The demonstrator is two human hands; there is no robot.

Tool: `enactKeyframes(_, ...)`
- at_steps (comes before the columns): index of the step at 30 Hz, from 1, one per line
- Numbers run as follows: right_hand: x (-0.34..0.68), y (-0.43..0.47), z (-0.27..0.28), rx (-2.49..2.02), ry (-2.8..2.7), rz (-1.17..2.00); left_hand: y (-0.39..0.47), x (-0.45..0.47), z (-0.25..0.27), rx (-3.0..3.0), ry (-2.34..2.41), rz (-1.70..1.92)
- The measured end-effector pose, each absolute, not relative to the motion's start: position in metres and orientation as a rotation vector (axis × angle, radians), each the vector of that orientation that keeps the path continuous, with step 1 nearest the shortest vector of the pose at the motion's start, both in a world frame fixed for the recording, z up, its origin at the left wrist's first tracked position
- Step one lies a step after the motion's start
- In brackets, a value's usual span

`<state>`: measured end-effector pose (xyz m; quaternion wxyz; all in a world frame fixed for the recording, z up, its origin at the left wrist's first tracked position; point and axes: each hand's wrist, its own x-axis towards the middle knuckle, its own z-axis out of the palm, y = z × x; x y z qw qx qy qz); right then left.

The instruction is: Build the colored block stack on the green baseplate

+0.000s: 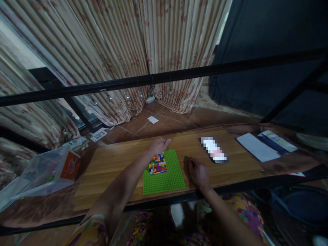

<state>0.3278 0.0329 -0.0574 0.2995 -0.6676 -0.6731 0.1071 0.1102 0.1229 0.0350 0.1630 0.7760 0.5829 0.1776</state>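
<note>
A bright green studded baseplate lies on the wooden board in front of me. On its upper left part stands a low square block of many-coloured toy bricks. My left hand rests at the plate's far edge, just beyond the brick block, with its fingers stretched to the right; my forearm covers the plate's left corner. Nothing shows in that hand. To the right of the plate, my right hand lies on the wood with its fingers curled in, and I see nothing held in it.
A phone with a blurred screen lies right of my hands. Beyond it are a white sheet and a packet. A clear plastic box with an orange label stands at left. A black rail crosses before the curtains.
</note>
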Motion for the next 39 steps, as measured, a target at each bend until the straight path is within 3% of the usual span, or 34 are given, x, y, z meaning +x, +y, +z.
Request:
enactKeyframes(21, 0.325, 0.033, -0.056, -1.777, -1.746, 0.402, 0.111, 0.126, 0.030, 2.335, 1.984, 0.062)
enactKeyframes(39, 0.323, 0.032, -0.046, -1.790, -1.767, 0.410, 0.111, 0.117, 0.043, 2.301, 2.039, 0.292)
